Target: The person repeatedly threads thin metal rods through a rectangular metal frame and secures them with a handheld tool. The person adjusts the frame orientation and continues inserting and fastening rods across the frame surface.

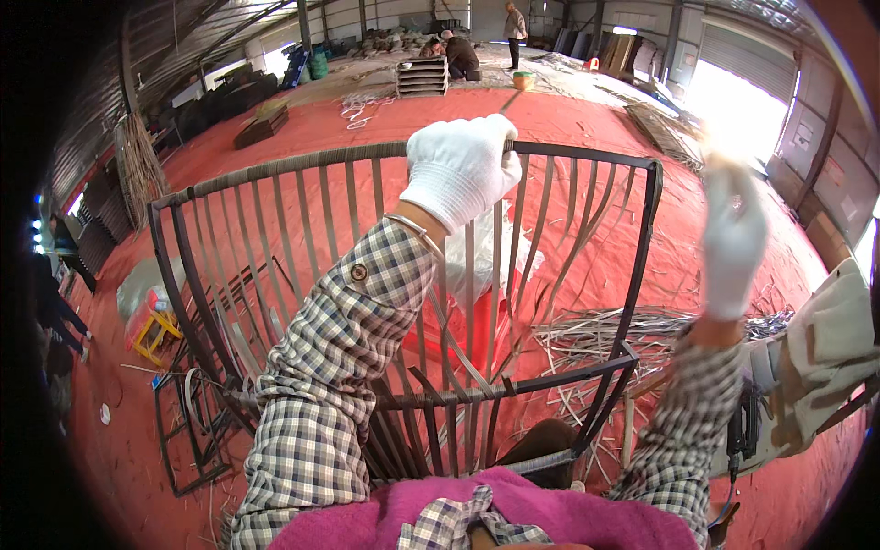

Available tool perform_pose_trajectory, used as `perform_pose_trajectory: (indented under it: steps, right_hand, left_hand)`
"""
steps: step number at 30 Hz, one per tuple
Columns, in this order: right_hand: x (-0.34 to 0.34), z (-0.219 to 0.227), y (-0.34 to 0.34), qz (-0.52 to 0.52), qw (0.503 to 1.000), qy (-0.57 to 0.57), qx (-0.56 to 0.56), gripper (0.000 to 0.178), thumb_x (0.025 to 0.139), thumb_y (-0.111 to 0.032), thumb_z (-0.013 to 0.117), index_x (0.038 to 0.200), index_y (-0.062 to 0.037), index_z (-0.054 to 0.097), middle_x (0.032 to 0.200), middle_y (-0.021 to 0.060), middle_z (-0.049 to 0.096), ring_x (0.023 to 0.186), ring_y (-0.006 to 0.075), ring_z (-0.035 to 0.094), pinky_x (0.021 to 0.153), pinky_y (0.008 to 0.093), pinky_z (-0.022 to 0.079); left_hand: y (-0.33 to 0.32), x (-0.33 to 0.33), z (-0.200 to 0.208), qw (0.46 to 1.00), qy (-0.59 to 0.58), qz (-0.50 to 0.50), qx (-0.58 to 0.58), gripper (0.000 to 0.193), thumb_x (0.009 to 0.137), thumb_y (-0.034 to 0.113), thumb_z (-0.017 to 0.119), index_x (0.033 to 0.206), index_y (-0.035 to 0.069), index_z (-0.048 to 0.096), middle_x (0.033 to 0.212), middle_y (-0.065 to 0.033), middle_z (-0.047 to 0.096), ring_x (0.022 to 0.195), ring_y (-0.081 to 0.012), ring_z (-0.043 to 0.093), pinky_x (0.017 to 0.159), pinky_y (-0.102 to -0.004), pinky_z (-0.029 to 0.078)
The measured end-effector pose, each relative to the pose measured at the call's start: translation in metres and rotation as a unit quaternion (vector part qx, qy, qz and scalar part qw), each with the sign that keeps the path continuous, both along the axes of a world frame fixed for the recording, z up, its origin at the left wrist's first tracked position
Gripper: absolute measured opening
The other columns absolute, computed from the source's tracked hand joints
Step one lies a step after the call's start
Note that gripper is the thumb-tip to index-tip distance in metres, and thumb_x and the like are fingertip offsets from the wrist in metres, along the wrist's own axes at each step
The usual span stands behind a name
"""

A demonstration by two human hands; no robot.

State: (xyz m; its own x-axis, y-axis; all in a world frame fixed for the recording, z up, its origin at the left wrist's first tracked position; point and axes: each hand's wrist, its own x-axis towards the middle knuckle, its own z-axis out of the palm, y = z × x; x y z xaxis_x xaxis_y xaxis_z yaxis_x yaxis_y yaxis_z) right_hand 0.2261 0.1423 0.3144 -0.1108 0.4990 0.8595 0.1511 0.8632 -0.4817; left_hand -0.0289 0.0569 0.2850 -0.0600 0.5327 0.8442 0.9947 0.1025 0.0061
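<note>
White sheet [804, 136] on the right wall: its print is too small for me to read from here. Surface and room: a red floor covering [587, 121] spreads through a metal-roofed hall; grey strips [674, 330] lie heaped on it, right of centre. A raised roller shutter [747, 60] admits glare at right; at the far end I note a standing person [514, 35] and, to the left, a stack of trays [422, 78]. Left hand [463, 174], white-gloved: fingers curled closed over the top rail of a dark frame [440, 399], which stands directly before the wearer. Right hand [733, 234], likewise gloved: raised beyond the frame's right side, motion-blurred; I cannot tell its opening or whether it holds anything.
</note>
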Motion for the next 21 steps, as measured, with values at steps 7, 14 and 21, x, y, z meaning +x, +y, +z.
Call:
perform_pose_trajectory:
  steps: [7, 14, 21]
  right_hand:
    - [-0.146, -0.111, 0.01, 0.215, 0.97, -0.113, 0.009, 0.042, 0.09, -0.006, 0.05, 0.132, 0.0002, 0.046, 0.091, 0.0245, 0.065, 0.084, 0.0396, 0.064, 0.075, 0.0425, 0.05]
    - [-0.196, -0.111, 0.02, 0.126, 0.99, -0.056, 0.029, 0.025, 0.088, -0.004, 0.051, 0.112, -0.0001, 0.056, 0.095, 0.0217, 0.059, 0.086, 0.0392, 0.058, 0.079, 0.0404, 0.049]
    - [-0.103, -0.077, -0.022, 0.334, 0.924, -0.054, -0.181, 0.025, 0.092, -0.021, 0.056, 0.078, -0.0001, 0.061, 0.091, 0.0101, 0.058, 0.084, 0.0178, 0.056, 0.076, 0.0318, 0.045]
  left_hand:
    - [-0.001, 0.002, 0.004, 0.999, 0.025, 0.038, -0.008, 0.014, 0.076, 0.021, 0.064, 0.088, 0.015, 0.067, 0.074, -0.0063, 0.068, 0.069, -0.0255, 0.068, 0.062, -0.0382, 0.054]
    - [-0.003, -0.001, 0.006, 0.997, 0.034, 0.052, -0.044, 0.015, 0.08, 0.023, 0.061, 0.091, 0.014, 0.067, 0.079, -0.0075, 0.068, 0.072, -0.0264, 0.068, 0.064, -0.0392, 0.054]
    - [-0.007, -0.004, 0.01, 0.991, 0.043, 0.044, -0.115, 0.02, 0.087, 0.027, 0.055, 0.097, 0.012, 0.063, 0.085, -0.0107, 0.067, 0.078, -0.0307, 0.066, 0.067, -0.0436, 0.052]
